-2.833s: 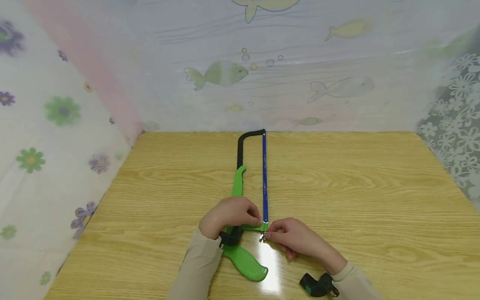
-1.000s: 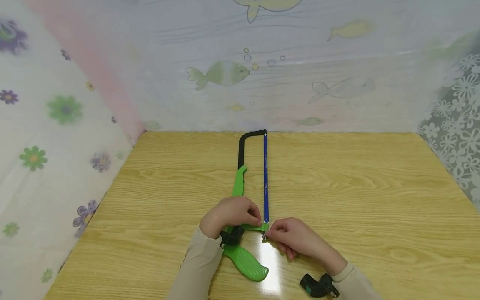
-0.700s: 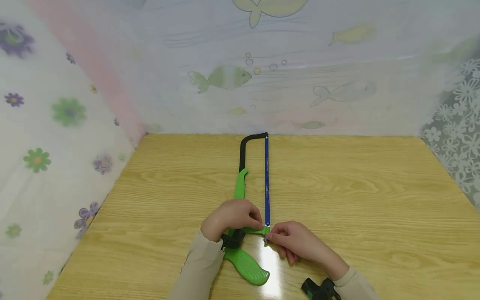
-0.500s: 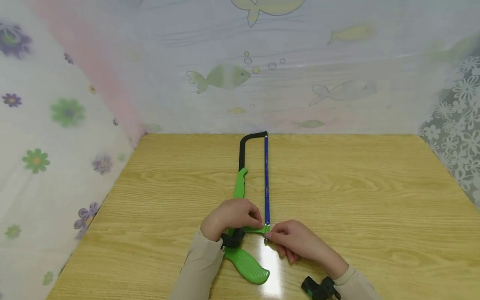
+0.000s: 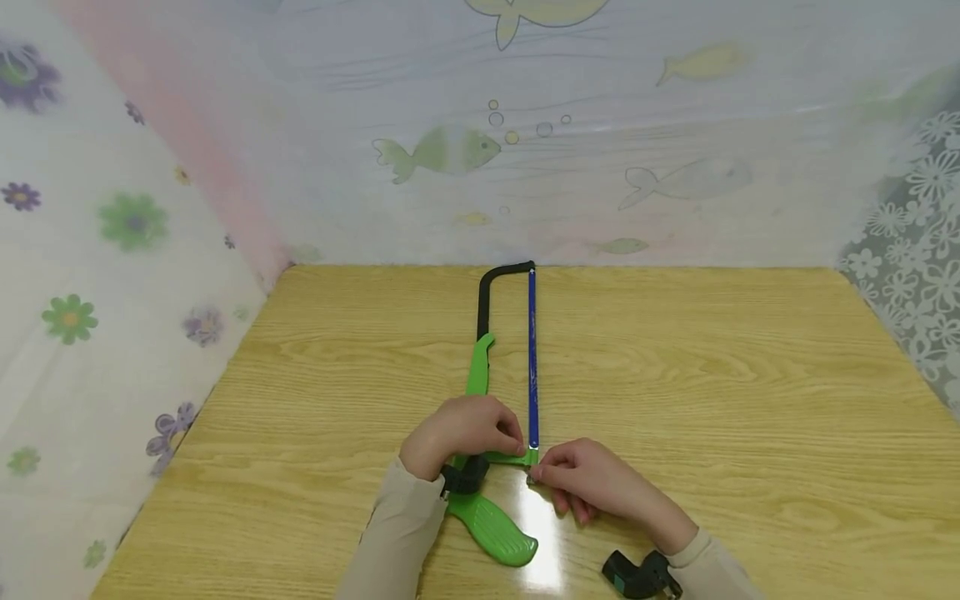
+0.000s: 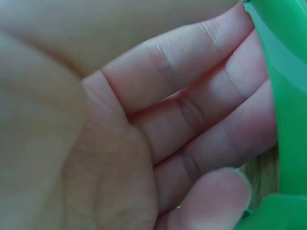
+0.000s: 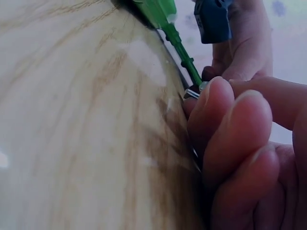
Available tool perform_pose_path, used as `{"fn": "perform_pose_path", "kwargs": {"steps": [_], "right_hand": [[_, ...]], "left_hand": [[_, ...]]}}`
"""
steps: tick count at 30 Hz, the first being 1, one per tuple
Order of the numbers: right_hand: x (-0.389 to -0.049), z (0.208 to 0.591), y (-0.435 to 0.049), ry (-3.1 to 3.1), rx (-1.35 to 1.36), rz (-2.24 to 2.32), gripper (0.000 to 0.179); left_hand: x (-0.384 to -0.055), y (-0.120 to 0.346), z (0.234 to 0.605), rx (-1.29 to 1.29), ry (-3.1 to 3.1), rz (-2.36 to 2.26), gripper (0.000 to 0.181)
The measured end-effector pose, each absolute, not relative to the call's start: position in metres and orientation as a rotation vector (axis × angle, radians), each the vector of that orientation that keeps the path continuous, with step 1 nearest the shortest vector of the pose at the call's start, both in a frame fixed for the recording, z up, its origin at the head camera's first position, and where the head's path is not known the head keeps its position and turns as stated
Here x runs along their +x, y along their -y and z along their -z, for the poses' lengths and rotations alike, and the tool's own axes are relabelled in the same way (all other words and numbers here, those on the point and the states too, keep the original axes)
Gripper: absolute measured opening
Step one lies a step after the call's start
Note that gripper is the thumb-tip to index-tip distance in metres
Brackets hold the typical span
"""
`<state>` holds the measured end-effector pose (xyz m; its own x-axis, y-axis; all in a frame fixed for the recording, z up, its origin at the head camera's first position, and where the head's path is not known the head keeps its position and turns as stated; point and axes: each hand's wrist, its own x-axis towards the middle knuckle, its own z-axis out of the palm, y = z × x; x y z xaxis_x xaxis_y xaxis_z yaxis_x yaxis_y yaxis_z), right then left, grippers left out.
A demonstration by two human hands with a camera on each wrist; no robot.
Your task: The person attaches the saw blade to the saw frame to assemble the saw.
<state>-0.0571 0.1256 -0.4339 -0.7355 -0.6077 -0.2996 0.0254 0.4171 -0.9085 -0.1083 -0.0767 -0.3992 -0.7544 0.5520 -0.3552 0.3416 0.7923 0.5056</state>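
A hacksaw (image 5: 477,367) with a green handle (image 5: 495,533) and a black front frame lies flat on the table, its blue blade (image 5: 532,358) on the right side. My left hand (image 5: 467,427) lies over the frame and pinches the green crosspiece near the blade's lower end. In the left wrist view the curled fingers (image 6: 192,100) reach to the green frame (image 6: 290,72). My right hand (image 5: 596,479) pinches a small metal wing nut (image 5: 531,479) below the crosspiece between thumb and forefinger. Fingers mostly cover the nut; some metal (image 7: 192,93) shows in the right wrist view.
The wood-grain table (image 5: 712,358) extends on both sides of the saw. A fish-printed sheet (image 5: 570,167) hangs behind it, and a flowered sheet (image 5: 135,275) stands on the left. Black wrist cameras sit on the left wrist (image 5: 465,475) and below the right wrist (image 5: 636,575).
The wing nut has turned in my right fingertips; its wings showed spread earlier and look narrower now. Both hands and the saw stay in place, while the head view shifts slightly.
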Motion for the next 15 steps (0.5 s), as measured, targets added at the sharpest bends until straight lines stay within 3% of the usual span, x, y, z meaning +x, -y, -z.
{"fn": "perform_pose_path", "kwargs": {"steps": [15], "right_hand": [[-0.0572,0.4389,-0.1265,-2.064,-0.476,1.359,0.025]], "left_hand": [[-0.1085,0.0773,0.4014,0.66,-2.496,-0.561,0.008]]}}
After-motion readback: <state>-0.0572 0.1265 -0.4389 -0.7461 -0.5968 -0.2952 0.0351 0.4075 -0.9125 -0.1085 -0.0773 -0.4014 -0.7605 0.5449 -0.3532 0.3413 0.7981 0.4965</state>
